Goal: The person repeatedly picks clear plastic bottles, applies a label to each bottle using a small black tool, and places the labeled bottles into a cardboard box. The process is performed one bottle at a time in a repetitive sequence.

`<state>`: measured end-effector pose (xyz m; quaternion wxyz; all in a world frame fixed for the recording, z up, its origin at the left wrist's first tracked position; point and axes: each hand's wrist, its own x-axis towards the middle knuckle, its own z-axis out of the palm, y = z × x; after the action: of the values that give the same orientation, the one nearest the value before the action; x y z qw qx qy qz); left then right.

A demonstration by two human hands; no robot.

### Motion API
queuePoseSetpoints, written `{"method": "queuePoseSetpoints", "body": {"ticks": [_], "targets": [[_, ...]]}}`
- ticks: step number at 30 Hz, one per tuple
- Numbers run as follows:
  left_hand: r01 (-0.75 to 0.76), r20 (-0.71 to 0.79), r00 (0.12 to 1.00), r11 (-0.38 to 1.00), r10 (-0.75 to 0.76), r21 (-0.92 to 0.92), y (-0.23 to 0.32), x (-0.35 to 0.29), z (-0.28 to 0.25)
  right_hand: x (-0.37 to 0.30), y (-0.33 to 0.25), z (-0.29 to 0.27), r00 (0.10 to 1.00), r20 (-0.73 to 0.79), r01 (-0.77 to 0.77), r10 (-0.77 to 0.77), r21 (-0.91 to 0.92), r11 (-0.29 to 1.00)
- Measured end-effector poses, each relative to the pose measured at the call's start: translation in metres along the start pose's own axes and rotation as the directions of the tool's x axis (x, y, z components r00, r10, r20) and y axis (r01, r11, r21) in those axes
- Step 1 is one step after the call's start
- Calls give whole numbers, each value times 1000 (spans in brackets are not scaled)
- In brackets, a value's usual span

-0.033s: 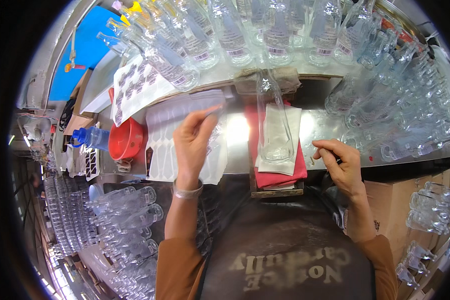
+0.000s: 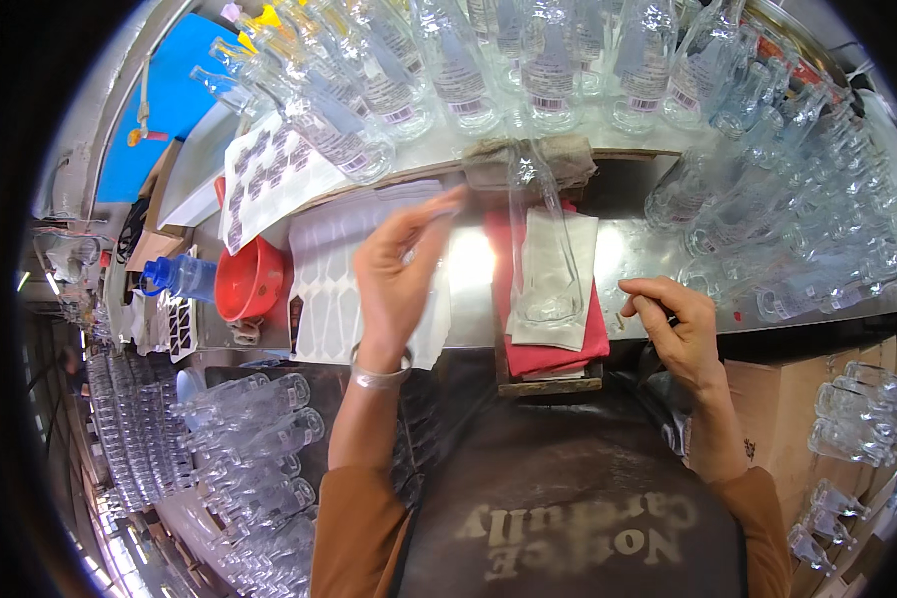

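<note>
A clear glass bottle (image 2: 543, 254) lies on its back on a folded white cloth (image 2: 571, 334) and a red cloth (image 2: 598, 339), its neck propped on a beige cloth roll (image 2: 573, 164). To its left hovers my left hand (image 2: 394, 284), thumb and fingers pinched together. Its fingertips are blurred, so what they pinch cannot be made out. Beneath this hand is a label sheet (image 2: 319, 299) with pale long cutouts. My right hand (image 2: 683, 334) hangs right of the bottle, its fingers loosely curled and nothing visible at the tips.
Labelled bottles (image 2: 548, 75) stand along the back, and more bottles (image 2: 807, 219) crowd the right. At left are a red bowl (image 2: 254, 279), a blue-capped bottle (image 2: 179, 274) and a printed sheet (image 2: 279, 164). Bottles (image 2: 249, 429) lie stacked at lower left; cardboard boxes (image 2: 782, 399) stand at lower right.
My left hand has shifted slightly right and away from me, toward the bottle, still pinched. My right hand and the bottle have stayed in place.
</note>
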<state>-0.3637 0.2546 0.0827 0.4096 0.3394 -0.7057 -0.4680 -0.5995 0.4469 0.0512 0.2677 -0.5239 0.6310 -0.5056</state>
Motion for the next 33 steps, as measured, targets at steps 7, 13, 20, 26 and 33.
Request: {"method": "queuePoseSetpoints", "body": {"ticks": [7, 13, 20, 26, 33], "targets": [[-648, 423, 760, 627, 493, 433, 7, -9, 47, 5, 7, -4, 997, 34, -70, 69, 29, 997], [-619, 477, 772, 667, 420, 415, 5, -32, 48, 19, 16, 3, 990, 97, -99, 97, 17, 995], [-302, 261, 938, 904, 226, 302, 5, -8, 49, 54, 15, 26, 949, 207, -282, 239, 210, 936], [-281, 229, 951, 891, 208, 357, -15, 0, 58, 56, 13, 38, 950, 224, -253, 219, 137, 958], [-299, 222, 948, 875, 228, 380, -18, 1, 60, 57, 11, 36, 938, 243, -287, 247, 144, 947]]}}
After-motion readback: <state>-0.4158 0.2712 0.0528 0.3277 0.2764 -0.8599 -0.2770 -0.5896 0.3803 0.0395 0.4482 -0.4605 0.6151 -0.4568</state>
